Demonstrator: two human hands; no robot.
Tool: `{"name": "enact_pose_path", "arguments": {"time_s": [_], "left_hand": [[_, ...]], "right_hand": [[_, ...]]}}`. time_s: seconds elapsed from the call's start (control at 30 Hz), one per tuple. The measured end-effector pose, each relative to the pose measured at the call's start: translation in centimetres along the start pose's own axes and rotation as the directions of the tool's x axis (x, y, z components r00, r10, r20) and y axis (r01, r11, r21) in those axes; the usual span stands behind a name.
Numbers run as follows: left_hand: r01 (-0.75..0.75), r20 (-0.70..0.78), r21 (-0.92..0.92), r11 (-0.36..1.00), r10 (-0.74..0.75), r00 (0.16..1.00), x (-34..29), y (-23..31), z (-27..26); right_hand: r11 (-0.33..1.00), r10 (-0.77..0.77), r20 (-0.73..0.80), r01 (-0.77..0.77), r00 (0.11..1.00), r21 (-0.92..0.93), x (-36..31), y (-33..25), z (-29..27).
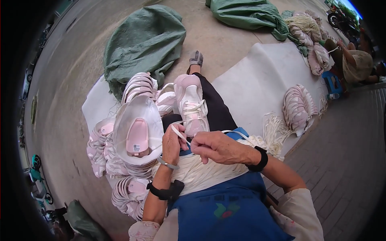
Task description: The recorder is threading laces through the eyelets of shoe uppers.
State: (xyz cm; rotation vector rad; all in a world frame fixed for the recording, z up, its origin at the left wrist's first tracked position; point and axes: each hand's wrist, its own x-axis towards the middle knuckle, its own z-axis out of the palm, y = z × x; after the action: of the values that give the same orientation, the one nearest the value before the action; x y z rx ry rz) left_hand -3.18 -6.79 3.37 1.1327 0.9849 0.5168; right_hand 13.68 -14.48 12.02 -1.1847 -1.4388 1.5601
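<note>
A pink and white sneaker (189,94) rests on my lap with its toe pointing away. Cream lace crosses the middle of it in a few rows. My left hand (172,145) is closed beside the shoe's near end, pinching a shoelace (179,133). Just right of it, my right hand (217,146) is curled shut at the other side of that lace loop; its fingertips are partly hidden. Another stretch of lace runs out behind my right wrist. A thick bundle of cream laces (205,172) lies over my blue apron (225,205).
To the left, a white rounded holder (120,120) has a pink insole (137,136) inside. Stacked shoe uppers (105,150) surround it. Green sacks (146,40) lie ahead. A white sheet (257,80) spreads rightward, bearing more uppers (298,108). Another person (358,60) sits at far right.
</note>
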Motion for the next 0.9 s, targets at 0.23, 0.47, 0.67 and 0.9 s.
{"name": "enact_pose_path", "arguments": {"time_s": [0.23,0.47,0.67,0.9], "left_hand": [[-0.164,0.057,0.240,0.957,0.154,0.986,-1.0,1.1,0.7],[-0.040,-0.068,-0.213,0.976,0.026,0.997,0.4,1.6,-1.3],[-0.022,-0.040,-0.326,0.945,0.010,0.999,1.2,3.6,-1.1],[-0.039,-0.153,-0.463,0.885,-0.036,0.988,0.6,5.3,-3.5]], "right_hand": [[0.984,-0.079,0.189,0.047,0.979,0.169,0.1,-1.5,3.7],[0.908,-0.076,-0.524,-0.158,0.848,-0.388,0.8,5.4,0.6],[0.709,-0.013,-0.470,-0.323,0.883,-0.626,2.4,7.8,-1.0],[0.554,-0.087,-0.350,-0.247,0.933,-0.795,2.7,8.5,-1.5]]}}
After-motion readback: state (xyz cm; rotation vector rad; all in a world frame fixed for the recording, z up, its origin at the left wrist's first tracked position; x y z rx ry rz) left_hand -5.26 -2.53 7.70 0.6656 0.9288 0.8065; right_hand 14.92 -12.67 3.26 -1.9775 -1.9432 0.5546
